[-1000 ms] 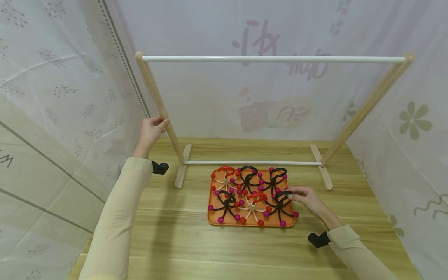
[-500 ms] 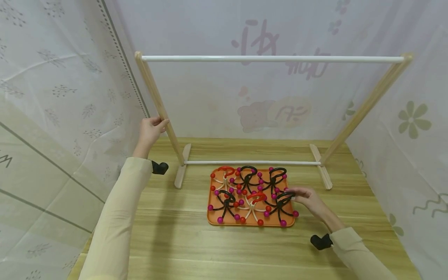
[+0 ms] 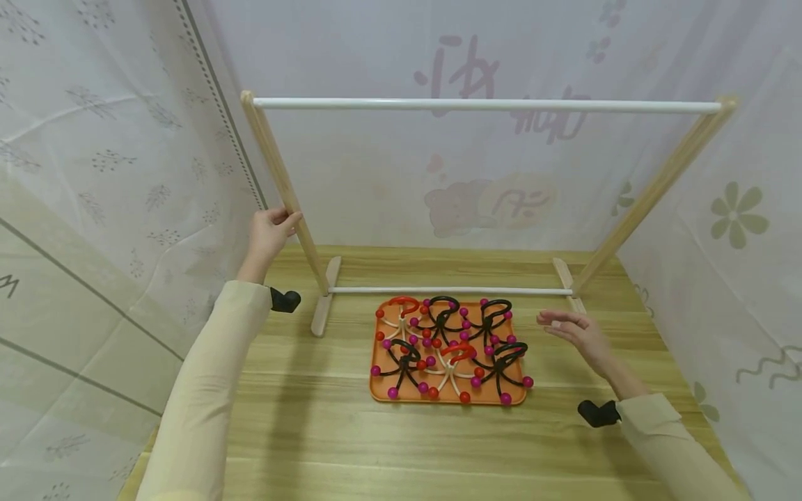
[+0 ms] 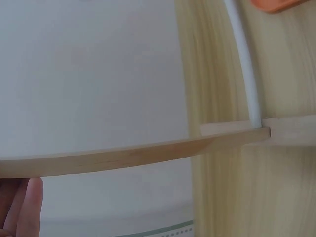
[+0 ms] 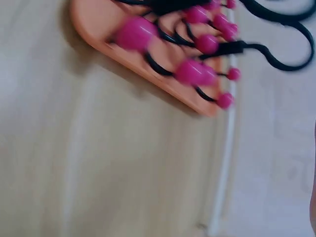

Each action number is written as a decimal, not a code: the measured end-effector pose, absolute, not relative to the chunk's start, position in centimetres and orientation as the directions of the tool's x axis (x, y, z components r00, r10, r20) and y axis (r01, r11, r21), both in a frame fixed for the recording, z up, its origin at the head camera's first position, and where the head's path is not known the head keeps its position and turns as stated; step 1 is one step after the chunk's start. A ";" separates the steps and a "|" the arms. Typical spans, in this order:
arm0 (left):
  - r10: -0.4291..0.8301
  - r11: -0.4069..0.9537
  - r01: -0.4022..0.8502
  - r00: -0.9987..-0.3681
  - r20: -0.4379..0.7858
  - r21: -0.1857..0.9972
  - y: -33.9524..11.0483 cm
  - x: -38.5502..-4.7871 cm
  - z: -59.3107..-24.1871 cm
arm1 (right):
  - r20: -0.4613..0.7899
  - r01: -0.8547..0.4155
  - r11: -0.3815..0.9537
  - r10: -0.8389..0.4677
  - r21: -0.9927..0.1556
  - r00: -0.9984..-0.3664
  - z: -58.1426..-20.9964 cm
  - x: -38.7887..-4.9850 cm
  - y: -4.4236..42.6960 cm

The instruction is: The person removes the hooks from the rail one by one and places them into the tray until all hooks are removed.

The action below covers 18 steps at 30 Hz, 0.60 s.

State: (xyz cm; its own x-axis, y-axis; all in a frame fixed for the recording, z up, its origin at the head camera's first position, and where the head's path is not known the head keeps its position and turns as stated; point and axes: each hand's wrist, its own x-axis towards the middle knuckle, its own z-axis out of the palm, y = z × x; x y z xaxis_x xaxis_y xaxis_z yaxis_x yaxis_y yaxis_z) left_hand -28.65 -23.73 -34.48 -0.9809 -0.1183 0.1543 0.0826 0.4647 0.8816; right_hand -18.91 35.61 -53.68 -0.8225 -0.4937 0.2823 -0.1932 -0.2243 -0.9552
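Observation:
My left hand [image 3: 269, 233] pinches the left wooden post [image 3: 276, 167] of a rack between thumb and fingers. In the left wrist view, fingertips [image 4: 32, 197] lie against that post [image 4: 133, 155]. My right hand [image 3: 583, 337] hovers right of an orange tray [image 3: 413, 401], fingers fairly straight, holding nothing. Several spider-like hanger hooks stand on the tray, with splayed arms ending in balls. Nearest that hand is a black hook with pink balls [image 3: 499, 365]. A cream hook with a red curved top [image 3: 451, 369] stands beside it. The right wrist view is blurred, showing the tray corner [image 5: 148, 81].
The rack has a white top rail [image 3: 489, 105], a white lower rail [image 3: 451, 290] and a right post [image 3: 658, 188]. Its feet stand on the wood-grain tabletop [image 3: 388, 452] behind the tray. Printed curtains [image 3: 351, 181] hang at the back and sides.
My right hand has let go of the curved top of the front-right black hook and moved up and right, away from the tray. My left hand has stayed on the post.

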 end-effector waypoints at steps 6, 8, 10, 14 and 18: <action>-0.123 0.521 0.090 -0.976 0.179 0.849 -23.7 -28.7 -34.4 | 0.238 -0.201 -0.142 -0.329 -0.969 -0.914 -48.5 -20.8 37.8; -0.116 0.556 0.100 -0.974 0.196 0.825 -23.6 -28.7 -34.4 | 0.206 -0.186 -0.098 -0.277 -0.978 -0.939 -45.8 -20.8 37.8; -0.103 0.604 0.112 -0.971 0.216 0.789 -23.7 -28.6 -34.4 | 0.152 -0.147 -0.037 -0.211 -0.988 -0.966 -42.7 -20.3 37.2; -0.065 0.665 0.148 -0.965 0.254 0.732 -24.1 -28.1 -34.5 | 0.115 -0.132 0.116 -0.148 -0.984 -0.982 -40.1 -21.0 38.7; -0.035 0.726 0.201 -0.944 0.328 0.657 -25.3 -27.6 -34.7 | 0.031 -0.006 0.537 0.037 -0.844 -0.999 -36.9 -20.0 39.5</action>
State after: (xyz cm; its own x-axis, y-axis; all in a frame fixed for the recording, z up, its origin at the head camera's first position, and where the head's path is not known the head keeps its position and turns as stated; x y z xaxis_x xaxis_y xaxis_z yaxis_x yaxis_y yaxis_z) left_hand -27.56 -25.25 -34.69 -0.9441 -0.0346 0.3278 0.2015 0.7264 0.6571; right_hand -20.03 39.47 -36.90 -0.9988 0.0375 0.0311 -0.0061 0.5369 -0.8437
